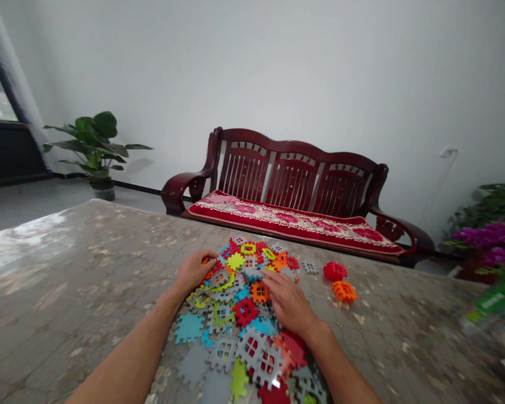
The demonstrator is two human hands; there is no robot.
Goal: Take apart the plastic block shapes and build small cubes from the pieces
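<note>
A heap of toothed interlocking plastic building pieces (pixel 225 350) in grey, red, blue, lime and orange lies on the table. At the heap's left side is my left hand (pixel 193 272), its fingers curled. An orange piece (pixel 205 260) shows between its thumb and forefinger. My right hand (pixel 289 300) reaches over the heap from the right. Its fingertips are closed on the end of a grey piece (pixel 253 274), with the thumb hidden below. Under those fingers lies an orange window-shaped piece (pixel 260 292); a red one (pixel 244 311) is just nearer to me.
Right of the heap sit a loose grey piece (pixel 310 266), a red built block (pixel 335 271) and an orange built block (pixel 344 292). The table (pixel 88 286) has a glossy patterned cover. Beyond it stands a wooden bench (pixel 294 174). Purple flowers (pixel 492 244) are at far right.
</note>
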